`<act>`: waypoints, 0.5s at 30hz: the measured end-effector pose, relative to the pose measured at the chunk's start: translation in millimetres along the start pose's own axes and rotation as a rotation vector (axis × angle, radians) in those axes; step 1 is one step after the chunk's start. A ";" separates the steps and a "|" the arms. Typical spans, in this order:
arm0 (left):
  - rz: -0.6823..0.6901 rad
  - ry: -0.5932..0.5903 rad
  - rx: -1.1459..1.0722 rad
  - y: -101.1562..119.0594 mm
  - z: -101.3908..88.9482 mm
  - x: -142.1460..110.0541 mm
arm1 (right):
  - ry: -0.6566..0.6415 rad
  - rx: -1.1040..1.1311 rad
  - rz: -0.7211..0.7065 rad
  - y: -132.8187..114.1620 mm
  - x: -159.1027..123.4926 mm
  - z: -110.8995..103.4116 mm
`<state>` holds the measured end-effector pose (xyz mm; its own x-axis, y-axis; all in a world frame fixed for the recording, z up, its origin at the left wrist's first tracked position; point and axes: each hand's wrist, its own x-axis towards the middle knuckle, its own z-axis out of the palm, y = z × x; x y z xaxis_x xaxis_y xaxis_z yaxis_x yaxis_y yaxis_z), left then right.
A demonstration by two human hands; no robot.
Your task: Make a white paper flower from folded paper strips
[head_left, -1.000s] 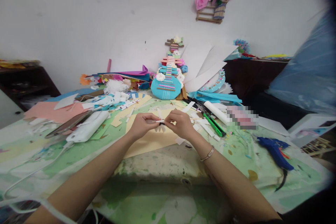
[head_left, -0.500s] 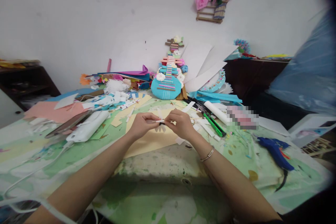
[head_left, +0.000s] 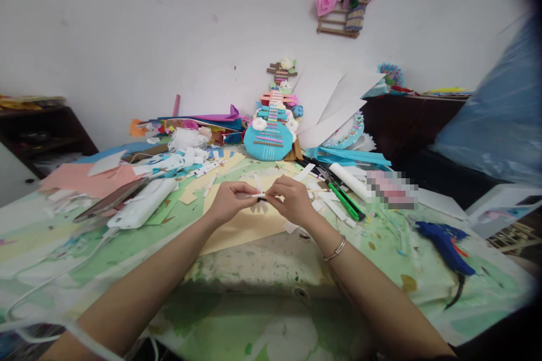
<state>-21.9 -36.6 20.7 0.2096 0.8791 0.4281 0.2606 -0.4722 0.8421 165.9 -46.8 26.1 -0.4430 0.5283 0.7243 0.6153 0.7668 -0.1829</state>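
Observation:
My left hand [head_left: 228, 200] and my right hand [head_left: 292, 200] meet over the middle of the table, both pinched on a small white paper piece [head_left: 257, 196] with a dark spot at its centre. The piece hangs just above a cream sheet of paper [head_left: 241, 225]. White petal-like strips stick out above and below my fingers. A thin bracelet [head_left: 334, 248] sits on my right wrist.
A blue glue gun [head_left: 444, 242] lies at the right, green pens [head_left: 347, 203] and a white roll [head_left: 349, 179] right of my hands. A white device [head_left: 141, 206] with a cable lies left. A blue paper guitar [head_left: 269, 135] and coloured paper scraps stand at the back.

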 end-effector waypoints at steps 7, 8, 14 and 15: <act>-0.007 -0.001 -0.016 0.1 0.0 -0.7 | 0.011 0.001 -0.015 0.5 0.2 0.4; -0.009 -0.003 -0.016 0.1 0.0 -0.7 | 0.014 0.002 -0.016 0.4 0.3 0.5; -0.023 0.002 -0.007 1.2 0.2 -0.4 | 0.016 -0.001 -0.011 0.2 0.3 0.3; -0.025 0.001 -0.006 1.3 0.2 -0.5 | 0.015 -0.001 -0.012 0.3 0.3 0.4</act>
<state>-21.4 -37.7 21.5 0.2026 0.8905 0.4074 0.2597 -0.4500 0.8544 165.7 -46.3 26.0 -0.4410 0.5134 0.7362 0.6105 0.7728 -0.1733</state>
